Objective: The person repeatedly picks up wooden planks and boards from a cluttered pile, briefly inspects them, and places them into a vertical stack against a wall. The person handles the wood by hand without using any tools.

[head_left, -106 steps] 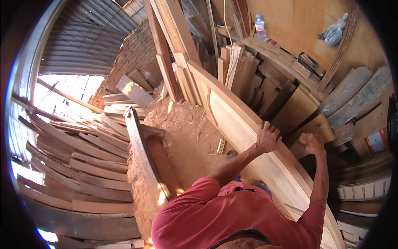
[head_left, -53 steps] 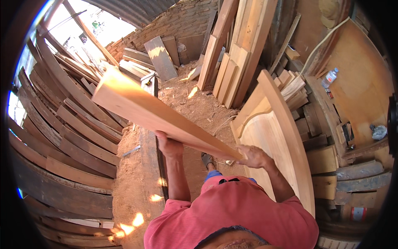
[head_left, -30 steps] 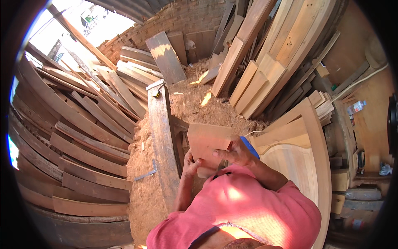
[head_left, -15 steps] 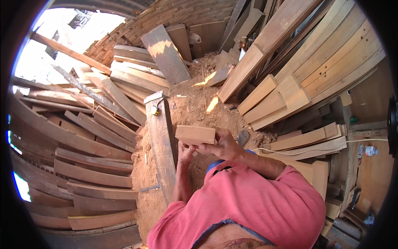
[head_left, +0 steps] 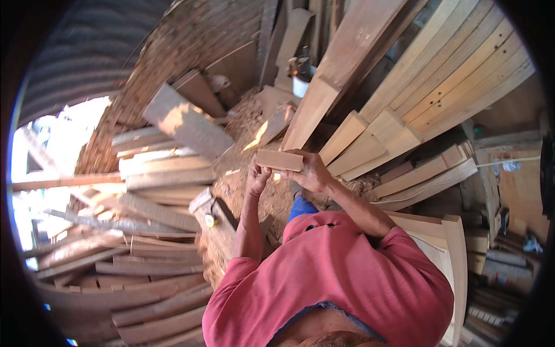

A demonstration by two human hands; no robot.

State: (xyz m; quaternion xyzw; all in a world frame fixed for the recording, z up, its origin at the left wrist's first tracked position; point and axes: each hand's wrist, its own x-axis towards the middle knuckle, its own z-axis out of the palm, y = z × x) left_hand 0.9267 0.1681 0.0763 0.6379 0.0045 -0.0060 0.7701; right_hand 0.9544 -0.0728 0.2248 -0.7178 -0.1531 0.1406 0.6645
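Between my two hands is a short rectangular wooden block (head_left: 280, 159), its long side facing me, lifted above the sawdust floor. My left hand (head_left: 256, 179) grips the block's left end from below. At the other end, my right hand (head_left: 313, 172) has its fingers wrapped round the block. A small yellow and black tape measure (head_left: 210, 220) rests on the end of a worn wooden beam (head_left: 202, 202), left of my left forearm.
Stacked boards (head_left: 167, 315) fill the left side. Long planks (head_left: 428, 104) lean at the far right, with a white container (head_left: 300, 86) beside them. A dark board (head_left: 191, 124) leans at the back. A pale wooden frame (head_left: 455, 272) stands close on my right.
The view has swung left, and the worn beam now shows lower and partly behind my left arm. Both hands, still on the block, have reached further forward.
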